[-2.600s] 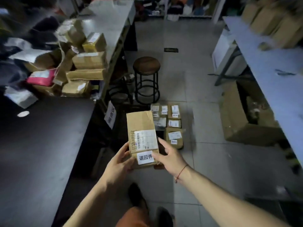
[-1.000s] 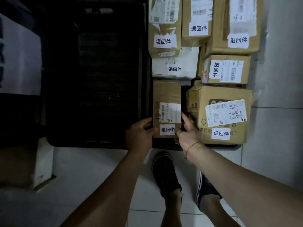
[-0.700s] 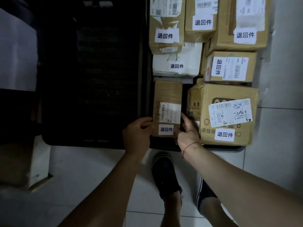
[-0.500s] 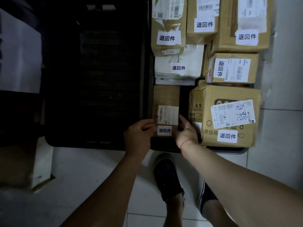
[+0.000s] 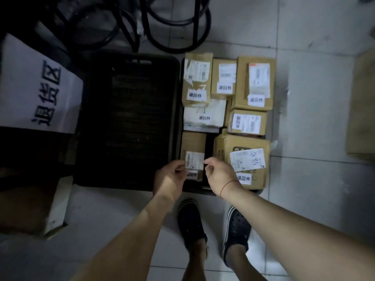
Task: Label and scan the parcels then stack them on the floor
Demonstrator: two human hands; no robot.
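Half a second earlier I had the parcel [image 5: 192, 145] clasped from both sides. Now it sat low in the gap between the crate [image 5: 129, 118] and the big box [image 5: 223, 147], on the floor with the other labelled parcels. The right hand [image 5: 218, 173] had come off, loosely curled and empty. The left hand [image 5: 172, 176] curled at the near-left corner; whether it was gripping or only touching, I could not tell. It was a narrow brown carton with its sticker [image 5: 192, 174] facing up, and I judged it stacked.

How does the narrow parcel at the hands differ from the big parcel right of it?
The narrow parcel is slim; the big parcel is much wider. The big parcel's shipping label is tilted and handwritten on; the narrow parcel's sits straight. Both are brown cardboard with a small white sticker.
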